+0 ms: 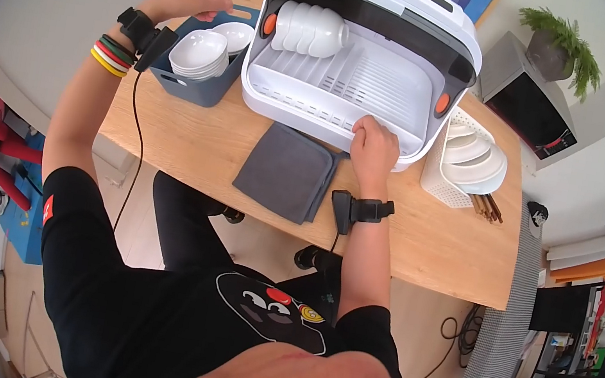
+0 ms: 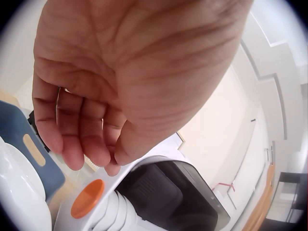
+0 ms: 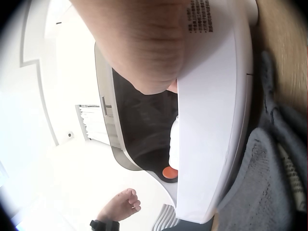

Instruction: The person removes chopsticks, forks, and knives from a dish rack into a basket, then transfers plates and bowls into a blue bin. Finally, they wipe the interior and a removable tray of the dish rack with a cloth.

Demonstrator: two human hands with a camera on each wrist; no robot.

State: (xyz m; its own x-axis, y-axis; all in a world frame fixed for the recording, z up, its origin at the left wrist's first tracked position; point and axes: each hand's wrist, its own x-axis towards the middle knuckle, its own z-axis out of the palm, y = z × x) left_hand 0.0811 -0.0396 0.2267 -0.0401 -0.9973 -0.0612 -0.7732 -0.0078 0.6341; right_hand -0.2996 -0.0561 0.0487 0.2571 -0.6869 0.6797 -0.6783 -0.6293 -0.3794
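- Left hand (image 1: pixel 204 1): fingers loosely bent, grasping nothing, above the far end of the blue basket (image 1: pixel 195 90), which holds white bowls (image 1: pixel 199 52)
- Right hand (image 1: pixel 374 151): rests on the front rim of the dish-drying cabinet (image 1: pixel 289 111); fingertips hidden, grip cannot be told
- Cabinet: on the wooden table (image 1: pixel 443 251), lid raised, nested bowls (image 1: pixel 310 30) on edge at left inside
- Grey folded cloth (image 1: pixel 282 170): in front of cabinet
- White perforated basket (image 1: pixel 439 177): right of cabinet, holding plates (image 1: pixel 474 154)
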